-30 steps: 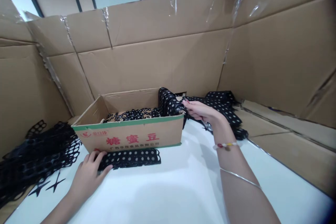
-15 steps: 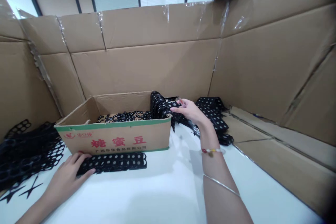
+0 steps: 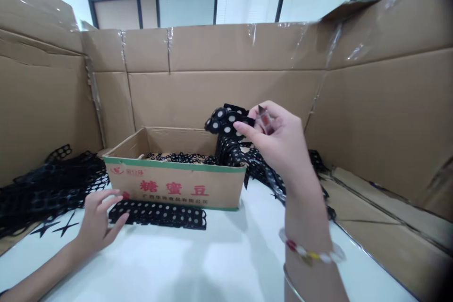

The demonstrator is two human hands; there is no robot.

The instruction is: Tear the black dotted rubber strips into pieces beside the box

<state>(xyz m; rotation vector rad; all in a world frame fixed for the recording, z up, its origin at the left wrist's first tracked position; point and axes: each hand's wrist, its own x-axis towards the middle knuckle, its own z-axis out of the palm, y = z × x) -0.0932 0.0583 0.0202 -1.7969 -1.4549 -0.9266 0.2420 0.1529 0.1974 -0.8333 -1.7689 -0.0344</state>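
My right hand (image 3: 272, 134) is raised above the right end of a cardboard box (image 3: 170, 188). Between its thumb and fingers is a black dotted strip (image 3: 226, 120); a small pointed tool (image 3: 265, 120) with a reddish part also sits in that hand. My left hand (image 3: 101, 217) has its fingers apart at the left end of a flat black dotted strip (image 3: 159, 213) in front of the box. More dotted strips (image 3: 230, 151) hang over the box's right end. Small black rings (image 3: 184, 157) lie inside the box.
Black perforated sheets (image 3: 53, 188) are heaped at the left, with black star-shaped pieces (image 3: 65, 224) near them. Another dark pile (image 3: 262, 170) lies behind my right forearm. Tall cardboard walls (image 3: 226, 89) surround the white table (image 3: 212, 264).
My right hand has lifted up and nearer, bringing a dotted strip off the bunch at the box's end. My left hand's fingers have risen off the flat strip. The view has shifted left.
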